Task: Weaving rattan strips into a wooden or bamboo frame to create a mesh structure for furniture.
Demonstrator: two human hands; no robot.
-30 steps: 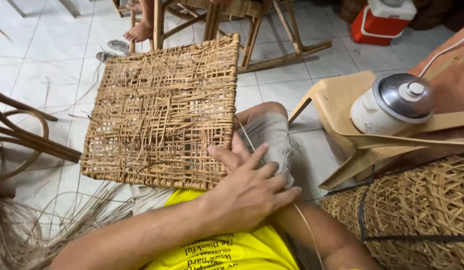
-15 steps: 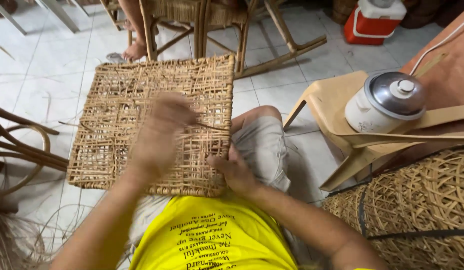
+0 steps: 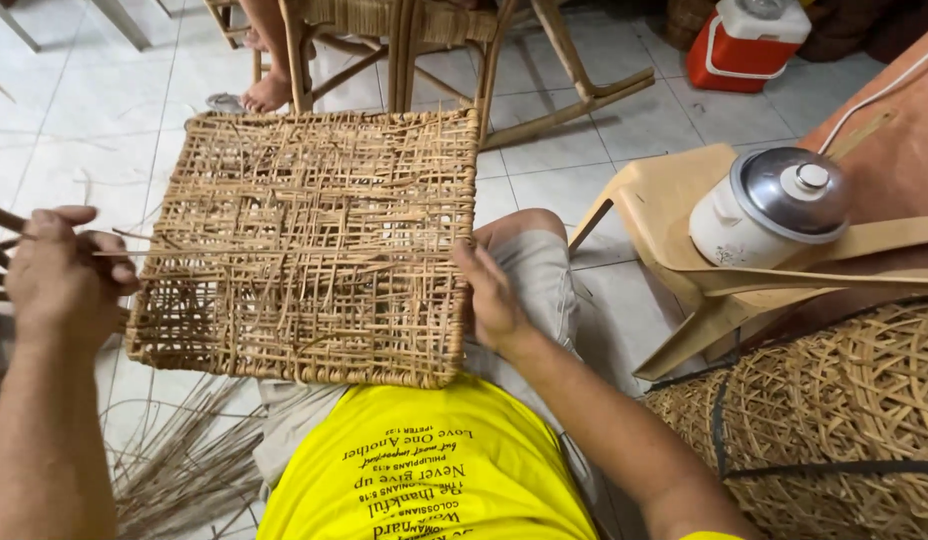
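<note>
A square woven rattan panel [image 3: 314, 240] rests on my lap and knees, its weave loose and uneven. My left hand [image 3: 62, 280] is out past the panel's left edge, fingers pinched on a thin rattan strand [image 3: 159, 252] that runs from the weave. My right hand [image 3: 489, 295] presses against the panel's right edge, fingers wrapped on the rim. I wear a yellow shirt and grey shorts.
Loose rattan strips [image 3: 184, 470] lie on the tiled floor at lower left. A beige plastic stool [image 3: 674, 230] carries a white pot with a metal lid [image 3: 774, 205]. A woven basket [image 3: 844, 430] stands at lower right. A wooden rocking chair [image 3: 434, 40] and another person's bare foot [image 3: 267, 92] are behind.
My left hand has moved from the panel's middle out to the left, drawing the strand with it. My right hand has shifted to the panel's right edge.
</note>
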